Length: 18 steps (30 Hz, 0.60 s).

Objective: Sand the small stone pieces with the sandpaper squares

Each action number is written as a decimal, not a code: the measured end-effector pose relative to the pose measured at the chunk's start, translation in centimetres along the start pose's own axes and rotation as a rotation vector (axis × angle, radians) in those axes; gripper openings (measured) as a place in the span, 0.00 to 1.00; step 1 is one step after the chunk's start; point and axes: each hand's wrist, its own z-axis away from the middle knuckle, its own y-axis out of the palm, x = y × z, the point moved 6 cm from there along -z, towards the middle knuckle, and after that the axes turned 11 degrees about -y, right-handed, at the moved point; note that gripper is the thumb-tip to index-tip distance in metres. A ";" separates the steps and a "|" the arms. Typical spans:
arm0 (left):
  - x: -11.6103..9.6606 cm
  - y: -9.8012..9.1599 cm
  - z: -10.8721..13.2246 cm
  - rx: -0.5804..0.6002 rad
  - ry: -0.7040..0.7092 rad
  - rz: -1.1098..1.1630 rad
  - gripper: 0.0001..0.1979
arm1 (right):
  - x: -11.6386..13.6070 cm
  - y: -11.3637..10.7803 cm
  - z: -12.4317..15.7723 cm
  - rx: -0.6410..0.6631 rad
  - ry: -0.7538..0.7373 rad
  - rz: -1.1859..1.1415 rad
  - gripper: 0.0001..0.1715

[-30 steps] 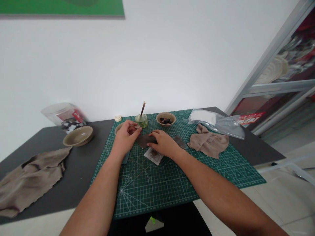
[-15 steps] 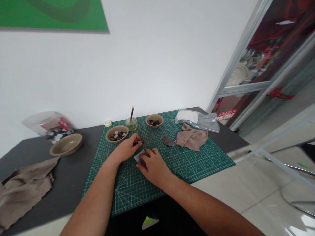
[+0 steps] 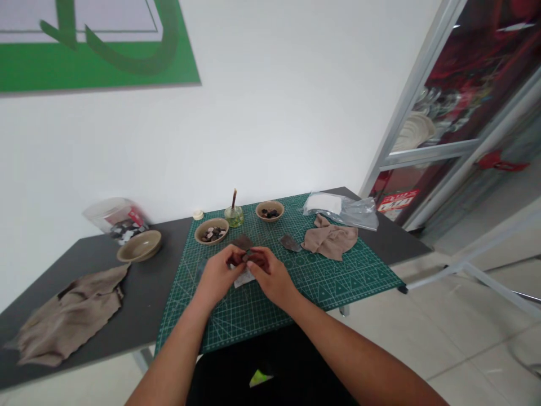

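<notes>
My left hand (image 3: 218, 274) and my right hand (image 3: 274, 277) meet over the green cutting mat (image 3: 338, 282). Their fingertips are pinched together on a small dark piece (image 3: 245, 257), mostly covered by the fingers, so its kind does not show. Just beyond the fingers lies a dark flat square sheet (image 3: 242, 242). A pale grey sheet (image 3: 244, 279) lies beneath my hands, partly hidden by them. To the right of my right hand is another dark grey sheet (image 3: 290, 243), flat on the mat.
Behind the hands stand a bowl of dark and pale pieces (image 3: 212, 231), a glass jar of yellowish liquid with a brush-like stick (image 3: 234, 216), and a second bowl (image 3: 270, 211). Right: a brown cloth (image 3: 330, 239), a plastic bag (image 3: 350, 211). Left: a bowl (image 3: 139, 246), a tub (image 3: 122, 220), a cloth (image 3: 76, 316).
My right hand has lifted off the grey sheet and come to my left hand, both now at the small dark piece. The dark square sheet beyond them has come into sight. The view has shifted.
</notes>
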 end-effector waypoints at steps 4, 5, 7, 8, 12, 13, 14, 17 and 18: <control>0.4 1.4 2.4 -0.053 -0.049 -0.007 0.03 | -0.9 -0.1 0.1 0.047 0.049 -0.065 0.11; 0.5 1.9 2.6 -0.038 -0.041 -0.004 0.02 | -1.0 -0.2 0.2 0.046 0.054 -0.046 0.10; 0.8 2.4 3.0 -0.031 0.003 -0.018 0.06 | -1.1 -0.7 0.4 0.043 0.057 -0.011 0.08; 0.9 2.5 3.1 -0.045 0.037 -0.042 0.10 | -1.1 -0.9 0.3 0.044 0.054 0.011 0.07; 1.6 3.0 3.8 -0.122 0.128 -0.245 0.15 | -0.8 -2.1 -0.5 0.043 0.013 0.184 0.08; 1.8 3.1 4.0 -0.119 0.136 -0.283 0.14 | -0.7 -2.2 -0.8 0.056 -0.015 0.243 0.08; 1.9 3.3 4.2 -0.111 0.146 -0.304 0.13 | -0.6 -2.2 -1.0 0.081 -0.047 0.292 0.09; 2.1 3.3 4.8 -0.077 0.166 -0.285 0.11 | -0.3 -1.1 -1.2 0.200 -0.131 0.366 0.10; 2.2 3.1 5.0 -0.070 0.157 -0.265 0.11 | -0.3 -0.6 -1.1 0.240 -0.147 0.378 0.10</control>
